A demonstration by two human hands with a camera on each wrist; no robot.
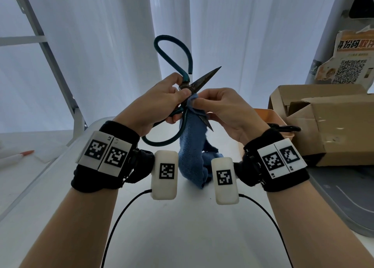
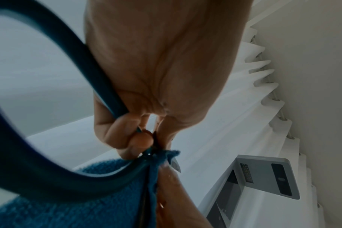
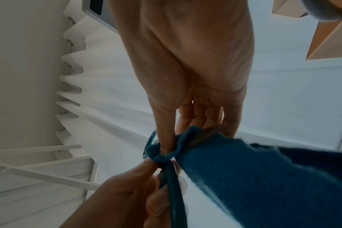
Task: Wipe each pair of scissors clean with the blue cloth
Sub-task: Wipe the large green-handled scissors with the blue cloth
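White curtains point(image 1: 105, 55) hang behind a white worktop point(image 1: 182, 227), with a metal frame point(image 1: 48, 51) at the left and cardboard boxes point(image 1: 323, 123) at the right. An orange bin point(image 1: 271, 115) sits just beside the boxes, and a second pair of scissors with black handles point(image 1: 285, 128) lies across its rim. A pen point(image 1: 18, 156) lies at the far left. Above the worktop, the cloth point(image 1: 192, 156) hangs down between the two wrists, its upper end bunched around the lower blade of the scissors point(image 1: 182, 97), which are spread open with teal loop handles, one loop upward and one downward. The left hand point(image 1: 159, 103) grips the scissors near the pivot, fingers point(image 2: 115, 135) curled round a handle. The right hand point(image 1: 224, 107) pinches the cloth against the blade, thumb and fingers point(image 3: 166, 138) closed on the fabric; the blade's tip pokes out below.
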